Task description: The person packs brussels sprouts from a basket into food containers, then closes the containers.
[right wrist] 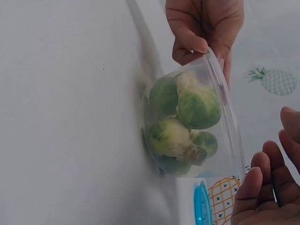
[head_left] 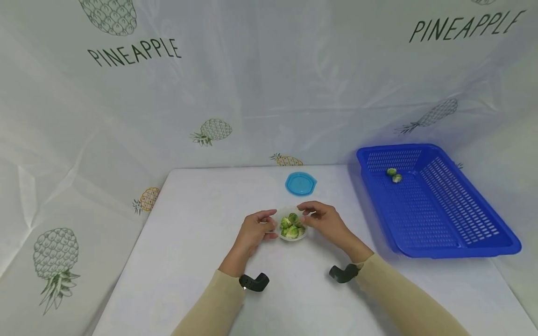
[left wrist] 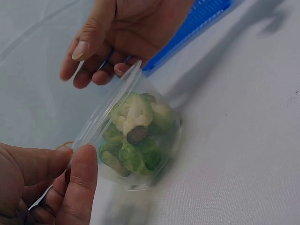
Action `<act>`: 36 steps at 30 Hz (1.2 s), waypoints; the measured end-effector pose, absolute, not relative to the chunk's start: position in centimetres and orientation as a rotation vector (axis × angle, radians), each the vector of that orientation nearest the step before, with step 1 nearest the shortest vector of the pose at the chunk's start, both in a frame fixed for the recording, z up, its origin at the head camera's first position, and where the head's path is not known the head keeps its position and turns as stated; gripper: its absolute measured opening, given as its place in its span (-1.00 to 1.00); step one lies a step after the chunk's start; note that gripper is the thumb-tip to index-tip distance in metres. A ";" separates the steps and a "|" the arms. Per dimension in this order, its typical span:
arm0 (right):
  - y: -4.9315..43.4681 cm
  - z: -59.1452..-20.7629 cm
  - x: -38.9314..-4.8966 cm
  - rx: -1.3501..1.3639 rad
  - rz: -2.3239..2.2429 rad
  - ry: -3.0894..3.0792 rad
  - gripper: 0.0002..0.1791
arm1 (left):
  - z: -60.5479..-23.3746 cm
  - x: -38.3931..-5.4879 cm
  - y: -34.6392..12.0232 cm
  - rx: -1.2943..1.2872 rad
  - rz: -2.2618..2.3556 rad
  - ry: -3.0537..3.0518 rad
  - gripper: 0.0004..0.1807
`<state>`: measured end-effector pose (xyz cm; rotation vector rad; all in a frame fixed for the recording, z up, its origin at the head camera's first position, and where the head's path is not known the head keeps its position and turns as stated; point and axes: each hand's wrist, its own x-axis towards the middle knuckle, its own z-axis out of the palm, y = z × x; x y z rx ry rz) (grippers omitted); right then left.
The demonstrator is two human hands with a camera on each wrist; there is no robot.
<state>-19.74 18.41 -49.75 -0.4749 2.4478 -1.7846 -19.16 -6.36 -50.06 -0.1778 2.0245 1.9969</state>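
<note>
A clear plastic round container (right wrist: 229, 154) stands on the white table with several Brussels sprouts (head_left: 293, 232) inside, green with pale cut stems. My left hand (head_left: 254, 231) pinches its rim between thumb and fingers on the left side. On the opposite side my right hand (head_left: 325, 221) is by the rim, its fingers loosely bent and holding nothing. In the left wrist view, the right hand's fingertips come right up to the rim, with the thumb apart from it. Behind the container lies a blue lid (head_left: 300, 184), flat on the table.
To the right stands a large blue plastic basket (head_left: 420, 210) with slotted walls. Two Brussels sprouts (head_left: 394, 175) lie in its far left corner. A pale sheet (head_left: 252, 84) printed with pineapples hangs behind the table.
</note>
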 end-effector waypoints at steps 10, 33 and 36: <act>18.8 -50.0 -20.1 -0.472 -1.866 2.412 -0.61 | -50.1 -19.1 -6.5 -0.176 1.999 2.016 -0.52; 20.5 -47.8 -20.5 -0.531 -1.972 2.383 -0.56 | -50.0 -19.1 -6.5 -0.174 1.991 2.024 -0.49; 20.9 -47.1 -20.2 -0.543 -1.991 2.386 -0.56 | -50.0 -19.0 -6.5 -0.175 1.993 2.023 -0.51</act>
